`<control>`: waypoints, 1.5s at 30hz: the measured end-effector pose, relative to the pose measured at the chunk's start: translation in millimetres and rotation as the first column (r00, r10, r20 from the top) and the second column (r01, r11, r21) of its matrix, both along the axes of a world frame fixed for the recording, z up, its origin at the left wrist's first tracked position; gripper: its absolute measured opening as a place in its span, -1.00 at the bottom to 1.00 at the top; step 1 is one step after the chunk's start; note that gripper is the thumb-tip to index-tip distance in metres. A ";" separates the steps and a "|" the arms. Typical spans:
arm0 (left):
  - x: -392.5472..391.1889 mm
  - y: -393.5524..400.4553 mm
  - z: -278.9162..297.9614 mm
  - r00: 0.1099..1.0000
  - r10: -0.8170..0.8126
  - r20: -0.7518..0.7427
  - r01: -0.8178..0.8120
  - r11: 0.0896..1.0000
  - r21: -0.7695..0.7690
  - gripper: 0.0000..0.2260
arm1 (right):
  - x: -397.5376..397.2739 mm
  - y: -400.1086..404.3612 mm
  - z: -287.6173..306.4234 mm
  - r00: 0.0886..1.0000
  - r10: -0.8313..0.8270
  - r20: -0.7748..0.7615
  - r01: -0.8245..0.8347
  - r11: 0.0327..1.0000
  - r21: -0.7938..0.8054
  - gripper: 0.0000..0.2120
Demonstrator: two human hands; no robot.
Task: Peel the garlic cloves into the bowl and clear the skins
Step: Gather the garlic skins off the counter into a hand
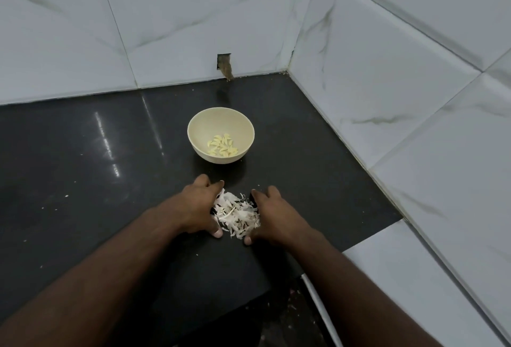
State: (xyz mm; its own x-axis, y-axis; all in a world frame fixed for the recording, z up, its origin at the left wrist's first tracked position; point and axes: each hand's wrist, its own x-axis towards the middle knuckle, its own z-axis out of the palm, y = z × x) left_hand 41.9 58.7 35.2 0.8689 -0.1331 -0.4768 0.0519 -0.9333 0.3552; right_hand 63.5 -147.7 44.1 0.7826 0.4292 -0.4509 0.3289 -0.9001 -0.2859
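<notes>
A cream bowl [199, 128] stands on the black counter and holds several peeled garlic cloves [223, 146]. Nearer to me lies a heap of white garlic skins [237, 214]. My left hand [197, 205] cups the heap's left side, palm toward the skins, thumb tip on the counter. My right hand [272, 215] cups the right side the same way. Both hands touch the edges of the heap, with fingers curved and apart, and neither has lifted any skins.
The black counter [83, 169] runs left and carries small white flecks. White marble-pattern tiled walls [387, 75] close the back and right side, meeting in a corner behind the bowl. A small hole [224, 66] breaks the back wall. The counter's front edge drops off near my arms.
</notes>
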 end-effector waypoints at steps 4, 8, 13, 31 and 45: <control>0.0 -8.7 -0.2 0.999 0.005 0.041 -0.004 1.000 -0.018 0.02 | 6.7 8.7 4.3 1.000 0.002 0.002 -0.002 1.000 0.004 -0.11; -3.5 -17.4 3.2 0.992 -0.029 0.123 0.041 0.995 -0.093 -0.52 | 9.9 24.5 2.2 0.999 0.034 -0.013 -0.033 0.997 0.066 -0.27; -16.0 -3.2 6.9 0.994 0.069 0.086 -0.063 0.995 -0.076 -0.28 | 8.1 18.3 6.0 0.998 0.062 -0.023 -0.060 0.997 0.057 -0.09; -30.0 -18.7 21.6 0.948 0.315 0.048 -0.285 0.907 -0.312 -0.72 | -3.8 45.1 -2.7 0.994 0.103 0.029 -0.107 0.977 0.184 -0.23; -30.3 -30.2 23.6 0.836 0.549 -0.012 -0.467 0.698 -0.543 -0.44 | 1.7 52.4 10.4 0.980 0.009 0.197 -0.064 0.960 0.274 -0.82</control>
